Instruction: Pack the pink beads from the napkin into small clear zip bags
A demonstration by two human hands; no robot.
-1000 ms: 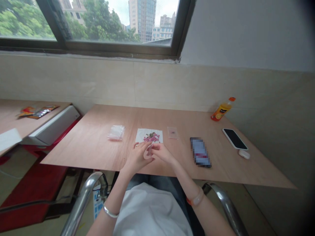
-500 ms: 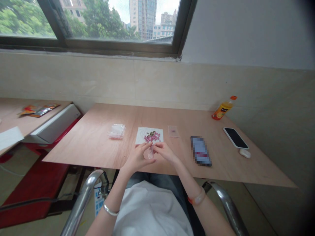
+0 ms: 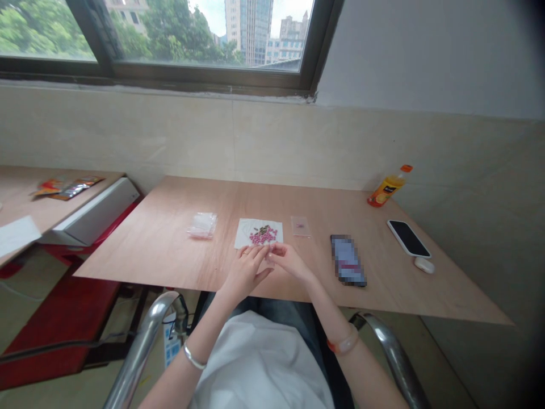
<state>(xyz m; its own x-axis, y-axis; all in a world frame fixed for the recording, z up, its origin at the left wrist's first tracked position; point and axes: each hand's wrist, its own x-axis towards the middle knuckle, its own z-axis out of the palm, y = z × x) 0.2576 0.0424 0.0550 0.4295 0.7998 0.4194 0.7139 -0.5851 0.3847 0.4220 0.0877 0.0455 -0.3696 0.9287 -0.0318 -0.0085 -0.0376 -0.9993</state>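
My left hand (image 3: 248, 271) is turned back-up over a small clear plastic bag (image 3: 268, 262), its fingers curled round it and hiding most of it. The fingertips of my right hand (image 3: 293, 262) pinch the bag's edge, touching the left fingers. Just beyond both hands, small pink pieces (image 3: 257, 238) and a few dark green ones lie heaped on a white sheet (image 3: 243, 230). To the right of the sheet rests a flat clear bag (image 3: 300, 226) with a tiny dark mark or piece in it. A stack of clear bags (image 3: 202, 225) lies to the left.
A phone with a blurred screen (image 3: 348, 260) lies right of my hands. Farther right are a white-edged phone (image 3: 409, 238), a white earphone-like case (image 3: 424, 265) and an orange drink bottle (image 3: 389, 186). Metal chair arms (image 3: 142, 346) flank me below the table edge.
My left hand has rolled over from the side to palm-down, covering more of the bag. My right hand has shifted slightly right, still pinching it.
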